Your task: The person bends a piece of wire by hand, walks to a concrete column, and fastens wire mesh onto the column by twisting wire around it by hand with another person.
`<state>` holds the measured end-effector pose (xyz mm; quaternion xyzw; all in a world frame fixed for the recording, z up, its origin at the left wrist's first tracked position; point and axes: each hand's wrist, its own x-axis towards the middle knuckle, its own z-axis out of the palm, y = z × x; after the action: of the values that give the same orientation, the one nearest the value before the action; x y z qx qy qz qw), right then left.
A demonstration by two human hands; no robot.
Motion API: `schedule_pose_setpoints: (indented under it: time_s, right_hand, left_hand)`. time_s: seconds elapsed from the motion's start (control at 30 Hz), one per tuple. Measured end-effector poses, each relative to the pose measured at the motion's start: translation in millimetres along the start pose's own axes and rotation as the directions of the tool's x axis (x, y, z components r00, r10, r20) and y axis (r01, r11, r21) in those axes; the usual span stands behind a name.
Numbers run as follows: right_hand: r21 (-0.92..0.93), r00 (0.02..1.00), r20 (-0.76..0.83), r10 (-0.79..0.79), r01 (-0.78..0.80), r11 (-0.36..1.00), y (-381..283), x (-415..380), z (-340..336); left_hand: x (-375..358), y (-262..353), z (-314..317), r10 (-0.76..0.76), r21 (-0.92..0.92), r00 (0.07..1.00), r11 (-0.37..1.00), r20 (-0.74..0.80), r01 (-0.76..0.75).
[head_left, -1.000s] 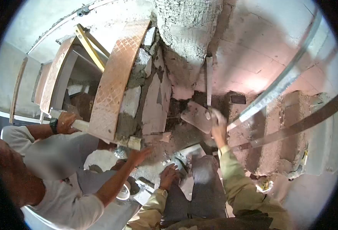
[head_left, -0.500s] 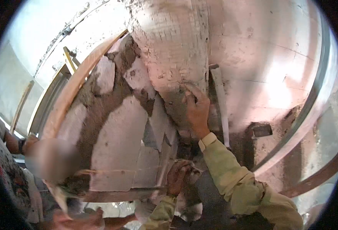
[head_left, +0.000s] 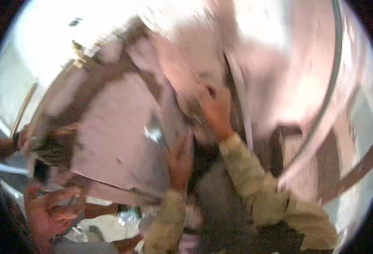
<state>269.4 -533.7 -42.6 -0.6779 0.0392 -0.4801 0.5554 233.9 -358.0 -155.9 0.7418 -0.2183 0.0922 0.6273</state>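
My right hand (head_left: 217,109) is raised against the rough mortar-coated column (head_left: 190,55), its fingers curled into a pinch; whatever they hold is too blurred to name. Lower and to the left, my left hand (head_left: 180,163) reaches up to the right edge of the stone-clad panel (head_left: 110,127). Motion smears its fingers, so its grip cannot be made out. Large pale flat stones with brown mortar between them cover the panel. A small grey stone piece (head_left: 154,133) shines near the panel's right side.
Another person's hand (head_left: 55,207) is at the lower left, with a further hand (head_left: 23,139) above it at the panel's left edge. A narrow upright strip (head_left: 242,101) stands right of the column. A long curved strip (head_left: 334,72) arcs down the right side.
My left hand has moved up and left to the panel's edge. My right hand stays at the column. The view has shifted and blurred, and another person's hand at the lower left shows more fully.
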Motion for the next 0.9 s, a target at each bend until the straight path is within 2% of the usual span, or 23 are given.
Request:
schedule_pose_setpoints:
  time_s: [0.03, 0.1, 0.13, 0.17, 0.2, 0.23, 0.27, 0.3, 0.33, 0.37, 0.43, 0.47, 0.5, 0.57, 0.6, 0.67, 0.7, 0.73, 0.77, 0.83, 0.9]
  right_hand:
    - [0.012, 0.978, 0.097, 0.183, -0.185, 0.983, -21.7, -7.7, -14.3]
    - [0.067, 0.976, 0.131, 0.172, -0.182, 0.981, 11.5, -30.4, -37.9]
    - [0.095, 0.975, 0.148, 0.167, -0.182, 0.979, 28.0, -43.1, -50.1]
    - [0.265, 0.958, 0.172, 0.228, -0.268, 0.926, 35.7, -45.7, -59.6]
    - [0.249, 0.953, 0.161, 0.257, -0.291, 0.924, 31.9, -48.3, -74.1]
    - [0.339, 0.908, 0.273, 0.317, -0.4, 0.852, 20.8, -42.4, -88.1]
    - [0.414, 0.862, 0.378, 0.337, -0.483, 0.771, 19.7, -42.9, -95.0]
    - [0.414, 0.86, 0.371, 0.35, -0.491, 0.766, 30.2, -53.6, -96.2]
    - [0.41, 0.869, 0.399, 0.293, -0.455, 0.791, 41.7, -54.6, -96.5]
    - [0.408, 0.873, 0.428, 0.235, -0.418, 0.811, 52.8, -56.3, -95.7]
    - [0.433, 0.859, 0.428, 0.281, -0.468, 0.77, 54.2, -63.7, -98.7]
    - [0.458, 0.843, 0.428, 0.325, -0.512, 0.727, 55.6, -68.1, -101.4]
    - [0.461, 0.843, 0.42, 0.336, -0.517, 0.722, 61.5, -73.0, -102.6]
    - [0.154, 0.924, 0.315, 0.218, -0.277, 0.948, 74.6, -87.0, -106.2]
    - [0.144, 0.928, 0.301, 0.221, -0.274, 0.951, 81.9, -96.5, -109.3]
    - [0.124, 0.918, 0.256, 0.304, -0.343, 0.931, 102.3, -132.3, -111.8]
    - [0.05, 0.899, 0.222, 0.378, -0.398, 0.916, 110.8, -163.4, -115.1]
    - [-0.022, 0.874, 0.185, 0.448, -0.453, 0.891, 129.2, -197.1, -124.2]
    - [-0.359, 0.894, 0.317, 0.317, -0.196, 0.912, 163.2, -229.6, -143.1]
    - [-0.521, 0.88, 0.142, 0.453, -0.323, 0.79, 172.4, -293.7, -161.9]
    - [-0.557, 0.749, 0.038, 0.662, -0.534, 0.636, 220.7, -333.6, -176.8]
  left_hand:
    - [13.2, 4.4, 4.4, 0.048, 0.021, 0.999, 0.999, -0.005, -0.048]
    - [36.2, 33.7, 0.3, 0.157, -0.056, 0.982, 0.987, 0.103, -0.152]
    - [33.6, 48.7, -0.5, 0.163, -0.131, 0.968, 0.982, 0.192, -0.139]
    - [41.5, 45.5, -4.7, 0.271, 0.019, 0.914, 0.957, 0.303, -0.29]
    - [44.9, 54.7, 3.9, 0.279, 0.03, 0.909, 0.953, 0.31, -0.302]
    - [50.7, 66.7, 12.1, 0.254, 0.032, 0.913, 0.96, 0.32, -0.279]
    - [50.8, 71.7, 23.5, 0.247, -0.106, 0.892, 0.969, 0.378, -0.223]
    - [42.6, 76.0, 32.3, 0.235, -0.225, 0.865, 0.963, 0.443, -0.147]
    - [40.4, 82.1, 43.4, 0.226, -0.056, 0.843, 0.972, 0.488, -0.228]
    - [39.1, 76.4, 46.5, 0.224, -0.054, 0.841, 0.972, 0.492, -0.227]
    - [35.6, 59.0, 52.6, 0.272, 0.262, 0.797, 0.845, 0.539, -0.466]
    - [26.1, 54.3, 54.7, 0.149, 0.179, 0.84, 0.944, 0.522, -0.278]
    - [20.7, 49.6, 53.8, 0.141, 0.18, 0.835, 0.945, 0.533, -0.275]
    - [13.6, 40.6, 50.8, 0.166, 0.048, 0.827, 0.973, 0.538, -0.227]
    - [11.8, 36.5, 48.7, 0.179, -0.002, 0.821, 0.977, 0.542, -0.211]
    - [19.9, 26.0, 35.5, 0.029, 0.225, 0.812, 0.954, 0.583, -0.196]
    - [23.4, 24.1, 31.0, 0.045, 0.21, 0.808, 0.956, 0.588, -0.206]
    - [26.9, 22.0, 27.1, -0.006, 0.18, 0.87, 0.979, 0.493, -0.096]
    - [28.0, 21.1, 23.7, -0.071, 0.139, 0.917, 0.99, 0.392, 0.017]
    - [28.7, 21.6, 21.3, -0.048, 0.154, 0.934, 0.988, 0.353, -0.007]
    - [26.4, 25.8, 22.1, -0.029, 0.173, 0.949, 0.984, 0.314, -0.027]
